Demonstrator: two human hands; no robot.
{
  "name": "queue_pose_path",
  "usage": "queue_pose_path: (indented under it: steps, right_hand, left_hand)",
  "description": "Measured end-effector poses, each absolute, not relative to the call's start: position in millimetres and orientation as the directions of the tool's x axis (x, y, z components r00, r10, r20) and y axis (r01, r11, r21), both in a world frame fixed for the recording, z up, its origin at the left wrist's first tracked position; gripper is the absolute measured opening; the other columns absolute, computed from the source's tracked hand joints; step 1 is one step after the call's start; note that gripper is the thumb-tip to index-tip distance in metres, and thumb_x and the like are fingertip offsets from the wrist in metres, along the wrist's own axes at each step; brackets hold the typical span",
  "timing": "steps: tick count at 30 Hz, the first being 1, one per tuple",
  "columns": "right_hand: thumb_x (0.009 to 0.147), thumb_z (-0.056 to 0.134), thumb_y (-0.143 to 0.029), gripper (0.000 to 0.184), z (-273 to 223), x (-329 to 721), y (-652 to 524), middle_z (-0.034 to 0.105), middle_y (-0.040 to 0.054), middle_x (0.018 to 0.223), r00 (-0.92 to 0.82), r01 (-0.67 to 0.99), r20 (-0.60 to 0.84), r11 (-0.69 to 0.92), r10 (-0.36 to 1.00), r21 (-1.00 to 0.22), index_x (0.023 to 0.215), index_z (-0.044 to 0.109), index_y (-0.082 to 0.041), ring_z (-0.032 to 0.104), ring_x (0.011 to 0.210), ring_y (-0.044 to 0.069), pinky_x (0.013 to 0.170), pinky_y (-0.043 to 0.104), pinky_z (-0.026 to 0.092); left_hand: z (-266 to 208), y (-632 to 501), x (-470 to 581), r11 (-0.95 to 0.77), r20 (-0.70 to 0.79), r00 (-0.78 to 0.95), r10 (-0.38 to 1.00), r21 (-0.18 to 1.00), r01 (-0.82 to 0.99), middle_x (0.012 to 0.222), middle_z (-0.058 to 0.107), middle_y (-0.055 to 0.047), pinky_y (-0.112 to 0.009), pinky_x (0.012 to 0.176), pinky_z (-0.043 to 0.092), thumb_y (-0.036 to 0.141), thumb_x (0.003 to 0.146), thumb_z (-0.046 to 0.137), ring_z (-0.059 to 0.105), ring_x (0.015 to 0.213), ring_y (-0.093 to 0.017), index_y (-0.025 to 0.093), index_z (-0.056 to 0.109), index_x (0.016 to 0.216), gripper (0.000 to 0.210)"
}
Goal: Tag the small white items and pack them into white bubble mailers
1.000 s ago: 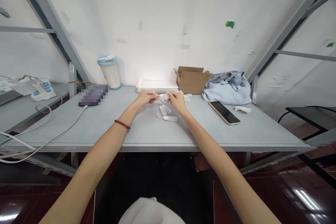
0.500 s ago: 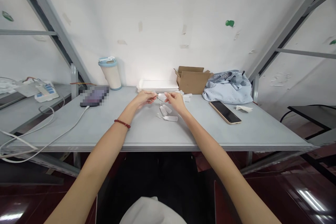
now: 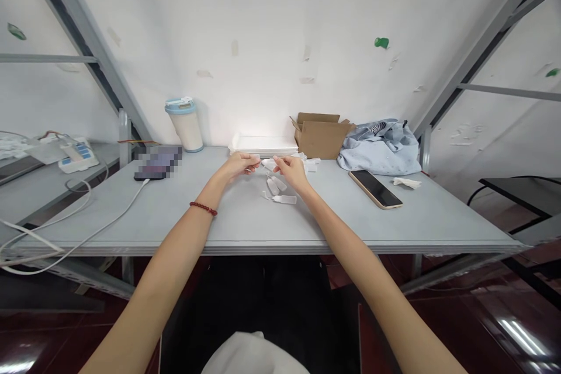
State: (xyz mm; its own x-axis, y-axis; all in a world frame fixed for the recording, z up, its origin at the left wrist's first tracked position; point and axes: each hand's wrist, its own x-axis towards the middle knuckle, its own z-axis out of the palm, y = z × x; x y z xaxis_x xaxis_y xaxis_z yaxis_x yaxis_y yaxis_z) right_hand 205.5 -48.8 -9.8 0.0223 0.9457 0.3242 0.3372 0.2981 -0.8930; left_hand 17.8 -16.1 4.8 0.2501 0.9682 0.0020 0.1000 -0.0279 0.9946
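Note:
Over the back middle of the table, my left hand [image 3: 242,166] and my right hand [image 3: 291,170] face each other, a short gap apart. My left fingers are pinched on what looks like a small white tag, mostly covered by the fingertips. The thumb and finger of my right hand are closed too; what lies between them is too small to make out. Just below the hands lie several white tags with thin strings, among them a flat one [image 3: 284,200] and a slanted one [image 3: 272,186]. More white tags [image 3: 312,164] lie behind my right hand.
A white stack [image 3: 263,144] stands at the back beside an open cardboard box [image 3: 322,139] and a bundled blue cloth [image 3: 380,149]. A phone [image 3: 376,189] and a crumpled tissue [image 3: 407,183] lie right. Left are a cup [image 3: 186,127], a blurred-out device [image 3: 158,163] and its cable [image 3: 116,222].
The fingertips have shifted very slightly, with both hands staying pinched in nearly the same place. The tags on the table have not moved; the view has tilted a little.

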Motion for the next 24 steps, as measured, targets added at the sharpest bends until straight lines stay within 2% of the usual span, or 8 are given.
queue_pose_path:
  steps: [5, 9, 14, 16, 19, 21, 24]
  right_hand:
    - [0.086, 0.055, -0.044, 0.034, -10.6, 209.8, -49.3, 0.07, 0.0031, 0.065, -0.021, 0.333, 0.328, 0.316, 0.944, -0.888, 0.073, 0.068, -0.015, 0.055, 0.058, 0.012, 0.061, 0.023, 0.043]
    - [0.087, 0.053, -0.043, 0.036, -12.2, 210.9, -48.9, 0.07, 0.003, 0.066, -0.045, 0.32, 0.341, 0.337, 0.939, -0.885, 0.069, 0.066, -0.015, 0.054, 0.058, 0.011, 0.061, 0.023, 0.042]
    - [0.09, 0.05, -0.037, 0.03, -16.7, 207.4, -42.0, 0.069, 0.0007, 0.071, -0.148, 0.414, 0.359, 0.387, 0.922, -0.824, 0.08, 0.068, -0.016, 0.053, 0.061, 0.011, 0.062, 0.023, 0.04]
    - [0.09, 0.05, -0.038, 0.029, -19.2, 208.1, -37.0, 0.07, 0.0022, 0.079, -0.165, 0.477, 0.373, 0.405, 0.913, -0.78, 0.087, 0.068, -0.015, 0.056, 0.069, 0.012, 0.067, 0.023, 0.041]
    - [0.09, 0.054, -0.043, 0.035, -24.2, 211.5, -30.7, 0.07, 0.0077, 0.099, -0.158, 0.554, 0.399, 0.415, 0.903, -0.721, 0.105, 0.066, -0.014, 0.06, 0.088, 0.017, 0.078, 0.027, 0.044]
    - [0.093, 0.049, -0.046, 0.038, -27.8, 213.5, -28.2, 0.068, 0.0109, 0.107, -0.199, 0.592, 0.402, 0.436, 0.894, -0.678, 0.106, 0.066, -0.014, 0.059, 0.098, 0.02, 0.085, 0.031, 0.045]
    - [0.097, 0.041, -0.044, 0.04, -31.4, 213.7, -26.4, 0.067, 0.0146, 0.113, -0.26, 0.649, 0.403, 0.468, 0.878, -0.6, 0.106, 0.067, -0.015, 0.057, 0.11, 0.025, 0.095, 0.038, 0.043]
  left_hand:
    - [7.3, -18.6, 21.7, -0.061, 0.03, 0.275, 0.961, 0.993, 0.104, 0.059, 0.056, 0.0, -0.026, 0.056, 0.04, 0.037, 0.058, 0.085, 0.047, 0.054, -0.01, 0.014, 0.064, 0.058, 0.03]
    - [10.2, -20.5, 21.3, -0.081, 0.052, 0.272, 0.961, 0.992, 0.097, 0.06, 0.056, -0.001, -0.027, 0.058, 0.041, 0.037, 0.061, 0.084, 0.048, 0.054, -0.01, 0.014, 0.064, 0.06, 0.03]
    - [10.4, -16.5, 14.7, -0.062, 0.036, 0.238, 0.971, 0.993, 0.102, 0.059, 0.057, -0.001, -0.027, 0.059, 0.042, 0.035, 0.061, 0.084, 0.049, 0.054, -0.01, 0.014, 0.063, 0.06, 0.029]
    - [9.6, -11.6, 8.8, -0.064, 0.045, 0.178, 0.983, 0.993, 0.103, 0.058, 0.057, -0.001, -0.026, 0.057, 0.042, 0.034, 0.062, 0.083, 0.049, 0.053, -0.009, 0.014, 0.063, 0.059, 0.029]
    - [7.4, -2.1, -4.2, -0.052, 0.053, -0.009, 0.999, 0.996, 0.076, 0.058, 0.058, -0.001, -0.024, 0.054, 0.042, 0.031, 0.062, 0.081, 0.05, 0.053, -0.009, 0.014, 0.063, 0.061, 0.024]
    - [5.6, 3.6, -14.1, -0.034, 0.037, -0.117, 0.992, 0.999, 0.03, 0.058, 0.059, -0.001, -0.023, 0.054, 0.043, 0.027, 0.063, 0.078, 0.051, 0.054, -0.01, 0.014, 0.063, 0.062, 0.02]
    - [2.7, 8.2, -25.2, -0.01, 0.01, -0.163, 0.987, 1.0, -0.002, 0.059, 0.061, -0.002, -0.023, 0.053, 0.043, 0.023, 0.063, 0.076, 0.053, 0.054, -0.01, 0.015, 0.061, 0.06, 0.017]
